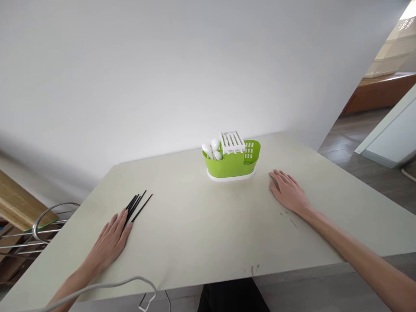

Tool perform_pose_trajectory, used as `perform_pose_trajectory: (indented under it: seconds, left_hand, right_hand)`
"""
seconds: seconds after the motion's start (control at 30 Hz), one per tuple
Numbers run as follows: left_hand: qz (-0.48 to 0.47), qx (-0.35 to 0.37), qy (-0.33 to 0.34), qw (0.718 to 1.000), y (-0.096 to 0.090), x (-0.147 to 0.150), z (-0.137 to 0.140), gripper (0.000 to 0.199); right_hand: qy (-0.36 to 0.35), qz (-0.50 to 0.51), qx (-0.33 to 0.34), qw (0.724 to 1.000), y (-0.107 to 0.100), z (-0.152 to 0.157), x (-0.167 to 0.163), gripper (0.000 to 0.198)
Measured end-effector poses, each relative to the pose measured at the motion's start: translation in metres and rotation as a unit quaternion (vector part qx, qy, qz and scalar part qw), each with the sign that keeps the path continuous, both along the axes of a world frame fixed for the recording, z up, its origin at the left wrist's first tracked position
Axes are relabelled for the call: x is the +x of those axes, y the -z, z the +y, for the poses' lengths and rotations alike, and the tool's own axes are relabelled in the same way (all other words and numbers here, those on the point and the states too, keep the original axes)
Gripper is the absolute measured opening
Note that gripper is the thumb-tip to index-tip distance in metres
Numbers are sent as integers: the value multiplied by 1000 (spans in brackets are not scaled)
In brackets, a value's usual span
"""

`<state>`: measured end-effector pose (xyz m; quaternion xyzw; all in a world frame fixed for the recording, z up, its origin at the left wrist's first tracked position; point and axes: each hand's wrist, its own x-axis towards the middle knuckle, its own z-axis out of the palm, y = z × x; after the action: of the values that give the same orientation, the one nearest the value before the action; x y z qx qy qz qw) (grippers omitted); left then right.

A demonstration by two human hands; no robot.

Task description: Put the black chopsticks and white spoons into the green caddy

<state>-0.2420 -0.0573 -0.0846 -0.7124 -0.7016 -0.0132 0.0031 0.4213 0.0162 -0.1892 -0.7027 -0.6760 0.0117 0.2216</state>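
- Black, slender, straight chopsticks (131,209) lay at the left of the pale, matte tabletop (195,234), partly beneath the person's left hand (112,240). Their long axes ran on a slant, the exposed ends pointing away from the person and towards the right.
- I counted at least four in the close bundle, whose ends fanned slightly; overlap and the covering fingers kept me from an exact number. One single black chopstick (142,208) lay just to the right of them, nearly parallel, its near end by the thumb.
- That left hand was palm down and flattened, fingers stretched forward over the bundle rather than curled around it.
- The right hand (287,190) also rested palm down on the surface, fingers extended and slightly parted, holding nothing that I could see. It was near the right end of the holder, without touching it.
- One bright green, oval plastic cutlery holder (232,167) with a white base stood upright near the plain white wall (195,73), its long axis running left to right.
- Three white, smooth spoons (207,149) stood in its left end, bowls up.
- One white, slotted plastic rack (232,142) topped its middle.
- One grey-white cable (113,284) crossed in front of the left forearm.
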Motion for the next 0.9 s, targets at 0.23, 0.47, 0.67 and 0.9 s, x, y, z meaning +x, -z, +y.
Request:
perform_pose_trajectory:
  seconds: [0.23,0.47,0.67,0.9]
  left_hand:
    - [-13,91,88,992,-37,56,31,80]
    - [-129,89,183,970,-92,211,80,61]
    - [-209,114,228,944,-99,307,140,65]
    - [-194,64,196,959,-99,342,201,91]
  right_hand:
    - [0,13,12,1000,1,3,-1,56]
    - [-3,13,4,1000,-3,2,-2,59]
    - [-2,13,11,1000,-3,4,-2,56]
    - [-9,27,15,999,-1,7,-3,56]
